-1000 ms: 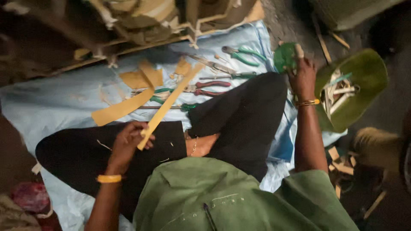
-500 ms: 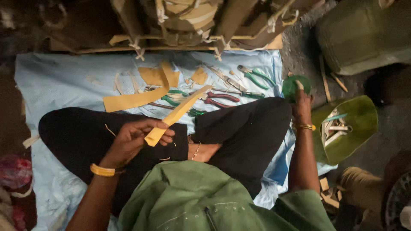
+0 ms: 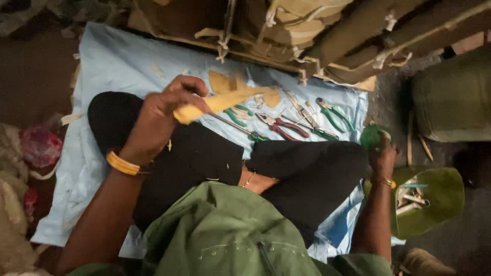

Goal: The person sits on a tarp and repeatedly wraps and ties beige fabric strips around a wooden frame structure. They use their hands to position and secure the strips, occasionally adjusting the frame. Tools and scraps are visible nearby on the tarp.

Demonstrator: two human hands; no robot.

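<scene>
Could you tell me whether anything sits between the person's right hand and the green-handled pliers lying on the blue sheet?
Nothing visible does. The right hand grips a small green object at the edge of the blue sheet, and only bare sheet separates it from the green-handled pliers.

The right hand [image 3: 382, 153] is covering most of a green object [image 3: 369, 136]; the left hand [image 3: 164, 113] is hiding the yellow strip's [image 3: 225, 102] near end; the bowl's [image 3: 440, 189] contents are blurring together.
</scene>
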